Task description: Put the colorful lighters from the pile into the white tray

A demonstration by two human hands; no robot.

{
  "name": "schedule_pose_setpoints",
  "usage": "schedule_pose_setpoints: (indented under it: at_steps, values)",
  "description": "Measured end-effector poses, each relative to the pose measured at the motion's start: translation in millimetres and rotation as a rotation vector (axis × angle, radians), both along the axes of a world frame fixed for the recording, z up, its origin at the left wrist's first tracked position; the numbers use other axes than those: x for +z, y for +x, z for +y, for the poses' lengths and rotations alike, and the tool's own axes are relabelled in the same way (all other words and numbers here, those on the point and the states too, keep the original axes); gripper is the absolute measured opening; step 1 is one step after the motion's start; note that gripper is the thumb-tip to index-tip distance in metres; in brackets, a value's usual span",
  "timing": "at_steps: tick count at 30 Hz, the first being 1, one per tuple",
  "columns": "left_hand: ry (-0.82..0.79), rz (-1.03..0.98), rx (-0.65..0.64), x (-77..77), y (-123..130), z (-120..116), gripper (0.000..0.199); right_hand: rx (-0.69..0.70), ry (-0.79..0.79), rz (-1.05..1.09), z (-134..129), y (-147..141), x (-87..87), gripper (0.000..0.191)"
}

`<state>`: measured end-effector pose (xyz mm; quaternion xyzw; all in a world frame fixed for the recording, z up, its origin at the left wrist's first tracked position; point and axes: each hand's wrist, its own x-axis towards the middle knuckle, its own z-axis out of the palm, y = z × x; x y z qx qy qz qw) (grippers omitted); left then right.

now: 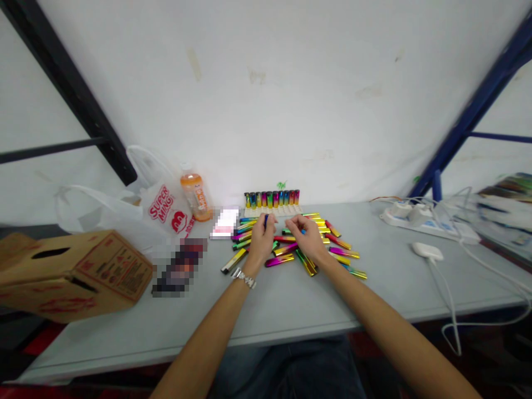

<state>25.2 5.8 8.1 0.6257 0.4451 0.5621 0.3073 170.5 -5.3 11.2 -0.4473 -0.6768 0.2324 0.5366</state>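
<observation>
Many slim, shiny metallic cases [284, 259], which look like lighters in yellow, green, pink and blue, lie scattered under and around both hands. My left hand [261, 239] is closed, thumb up, and a dark blue end of a small piece [266, 221] shows at its fingers. My right hand [310, 239] faces it a short way to the right, fingers curled together; a bit of blue shows by them, but what they hold is unclear. Behind the hands, several like cases [270, 199] stand upright in a row in a pale tray [250, 213].
A white paper or screen [225, 223], an orange drink bottle [195, 194], a plastic bag [166, 210], a blurred dark item [180, 267] and a cardboard box [75, 274] are on the left. A power strip [430, 224] and white charger [428, 251] with cables lie right.
</observation>
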Motion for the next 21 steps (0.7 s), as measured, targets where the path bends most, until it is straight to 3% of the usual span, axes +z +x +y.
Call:
schedule_pose_setpoints:
  at_steps: [5, 11, 21]
  values:
    - [0.041, 0.173, 0.096, -0.9, 1.2, -4.7, 0.046, 0.056, -0.047, -0.026, 0.5, -4.5, -5.6, 0.036]
    - [0.028, 0.35, 0.152, -4.1, 1.3, -3.1, 0.036, 0.094, -0.036, -0.049, 0.7, -7.7, -8.7, 0.036]
    - [0.013, 0.313, 0.129, -0.7, 2.1, -10.0, 0.048, 0.102, -0.019, -0.094, 0.8, -7.7, -9.3, 0.038]
